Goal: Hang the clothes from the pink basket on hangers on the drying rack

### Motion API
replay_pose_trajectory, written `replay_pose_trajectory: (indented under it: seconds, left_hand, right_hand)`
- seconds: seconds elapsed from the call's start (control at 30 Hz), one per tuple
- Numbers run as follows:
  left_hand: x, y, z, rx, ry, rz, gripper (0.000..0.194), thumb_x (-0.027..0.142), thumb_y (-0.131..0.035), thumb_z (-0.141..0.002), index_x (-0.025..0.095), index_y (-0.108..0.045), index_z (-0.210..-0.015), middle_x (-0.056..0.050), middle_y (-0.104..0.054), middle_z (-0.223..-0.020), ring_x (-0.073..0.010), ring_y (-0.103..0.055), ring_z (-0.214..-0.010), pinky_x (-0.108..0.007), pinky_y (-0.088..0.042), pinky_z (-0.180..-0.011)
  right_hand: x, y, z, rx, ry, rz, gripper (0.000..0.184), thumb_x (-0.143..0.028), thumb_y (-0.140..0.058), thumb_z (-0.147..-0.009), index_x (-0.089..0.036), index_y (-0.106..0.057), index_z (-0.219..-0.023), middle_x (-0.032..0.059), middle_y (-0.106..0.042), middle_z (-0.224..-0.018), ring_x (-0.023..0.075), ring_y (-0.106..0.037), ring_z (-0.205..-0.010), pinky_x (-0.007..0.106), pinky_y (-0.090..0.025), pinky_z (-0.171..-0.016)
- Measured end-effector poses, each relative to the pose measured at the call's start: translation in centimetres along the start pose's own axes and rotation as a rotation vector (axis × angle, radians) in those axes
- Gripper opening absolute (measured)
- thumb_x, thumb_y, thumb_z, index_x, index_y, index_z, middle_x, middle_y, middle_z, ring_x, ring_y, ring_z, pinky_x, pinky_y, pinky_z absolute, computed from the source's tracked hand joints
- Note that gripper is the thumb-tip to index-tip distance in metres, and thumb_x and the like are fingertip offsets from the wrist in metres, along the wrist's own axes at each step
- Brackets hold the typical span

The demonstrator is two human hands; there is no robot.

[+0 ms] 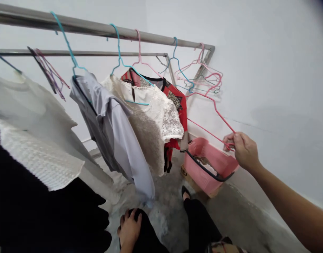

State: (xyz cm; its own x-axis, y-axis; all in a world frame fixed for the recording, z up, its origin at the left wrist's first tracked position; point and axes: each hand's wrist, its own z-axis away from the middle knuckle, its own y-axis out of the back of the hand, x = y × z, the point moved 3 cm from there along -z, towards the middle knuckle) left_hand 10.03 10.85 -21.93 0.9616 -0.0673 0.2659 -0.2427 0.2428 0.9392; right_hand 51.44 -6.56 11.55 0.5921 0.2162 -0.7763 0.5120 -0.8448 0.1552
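My right hand [245,150] pinches one corner of a pink clothes hanger [225,120], its hook end toward the rack. No garment hangs on this hanger. Below it stands a pink basket [199,175] with a dark handle and some cloth inside. My left hand [130,227] lies on my black-trousered knee, fingers spread and holding nothing. Nearest the raised hanger on the rack are a red patterned top [178,102] and a white lace blouse [151,123], which partly hides it.
A metal rail [93,27] crosses overhead, with a second rail [98,53] behind. A grey-blue shirt [119,130], a white knit top [37,147] and black clothing [45,218] hang leftward. Bare hangers [198,63] cluster at the rail's right end, near the white wall [269,70].
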Motion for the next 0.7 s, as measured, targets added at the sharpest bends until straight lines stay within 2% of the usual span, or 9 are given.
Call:
replay_pose_trajectory:
  seconds: [0.17, 0.23, 0.3, 0.4, 0.5, 0.53, 0.6, 0.7]
  left_hand:
    - [0.0, -0.2, -0.2, 0.016, 0.003, -0.074, 0.049, 0.048, -0.036, -0.093, 0.032, -0.053, -0.136, -0.009, -0.040, -0.152, -0.0342, -0.036, -0.139, -0.056, -0.040, -0.102]
    - [0.8, -0.4, 0.0, 0.046, -0.051, -0.148, 0.052, 0.048, -0.040, -0.092, 0.027, -0.051, -0.139, -0.013, -0.041, -0.152, -0.0355, -0.038, -0.138, -0.058, -0.039, -0.102]
    - [2.7, -0.5, 0.5, 0.099, -0.168, -0.214, 0.058, 0.047, -0.045, -0.091, 0.022, -0.046, -0.143, -0.016, -0.040, -0.151, -0.0359, -0.038, -0.137, -0.057, -0.036, -0.105]
    - [7.3, -0.8, 2.2, 0.152, -0.366, -0.199, 0.070, 0.048, -0.051, -0.089, 0.016, -0.035, -0.149, -0.021, -0.032, -0.154, -0.0354, -0.037, -0.138, -0.053, -0.033, -0.109]
    - [11.9, -1.1, 4.3, 0.131, -0.470, -0.105, 0.085, 0.053, -0.057, -0.084, 0.015, -0.025, -0.152, -0.022, -0.021, -0.159, -0.0370, -0.034, -0.140, -0.051, -0.033, -0.109]
    - [13.1, -1.1, 4.9, 0.107, -0.495, -0.074, 0.087, 0.053, -0.059, -0.083, 0.015, -0.023, -0.153, -0.021, -0.022, -0.159, -0.0364, -0.033, -0.140, -0.050, -0.033, -0.110]
    - [14.6, -1.2, 5.7, 0.037, -0.550, -0.032, 0.083, 0.049, -0.059, -0.083, 0.016, -0.025, -0.152, -0.019, -0.030, -0.156, -0.0339, -0.033, -0.140, -0.048, -0.031, -0.112]
    - [14.5, -1.3, 6.4, -0.027, -0.585, -0.010, 0.071, 0.041, -0.061, -0.082, 0.021, -0.037, -0.146, -0.015, -0.045, -0.145, -0.0311, -0.040, -0.134, -0.046, -0.031, -0.112]
  right_hand:
    - [6.2, 6.5, 9.9, 0.079, -0.333, -0.076, 0.040, -0.060, -0.054, -0.088, -0.020, -0.057, -0.084, 0.0041, -0.065, -0.083, 0.0115, -0.060, -0.057, 0.024, -0.051, -0.051]
    - [8.1, 8.4, 13.6, 0.057, -0.469, -0.074, 0.042, -0.063, -0.054, -0.086, -0.020, -0.057, -0.085, 0.0041, -0.065, -0.082, 0.0123, -0.060, -0.057, 0.025, -0.052, -0.052]
    - [9.2, 9.4, 16.5, -0.020, -0.577, -0.026, 0.046, -0.066, -0.052, -0.086, -0.020, -0.058, -0.085, 0.0046, -0.065, -0.080, 0.0136, -0.060, -0.060, 0.026, -0.053, -0.055]
    - [9.2, 9.0, 19.1, -0.250, -0.628, 0.052, 0.050, -0.066, -0.048, -0.087, -0.019, -0.060, -0.080, 0.0049, -0.063, -0.074, 0.0145, -0.059, -0.063, 0.026, -0.051, -0.058]
    - [8.7, 7.4, 20.4, -0.515, -0.602, 0.079, 0.052, -0.066, -0.044, -0.088, -0.018, -0.061, -0.073, 0.0044, -0.061, -0.070, 0.0144, -0.055, -0.060, 0.027, -0.048, -0.060]
    - [8.6, 6.9, 20.7, -0.580, -0.593, 0.074, 0.053, -0.066, -0.043, -0.088, -0.019, -0.061, -0.072, 0.0043, -0.061, -0.069, 0.0149, -0.054, -0.061, 0.028, -0.048, -0.061]
    - [8.7, 6.3, 21.4, -0.668, -0.591, 0.055, 0.055, -0.066, -0.040, -0.089, -0.019, -0.061, -0.069, 0.0045, -0.060, -0.068, 0.0166, -0.055, -0.062, 0.030, -0.048, -0.063]
    - [9.9, 6.5, 22.6, -0.745, -0.637, 0.030, 0.053, -0.067, -0.040, -0.086, -0.023, -0.063, -0.067, 0.0059, -0.061, -0.068, 0.0213, -0.058, -0.066, 0.035, -0.051, -0.066]
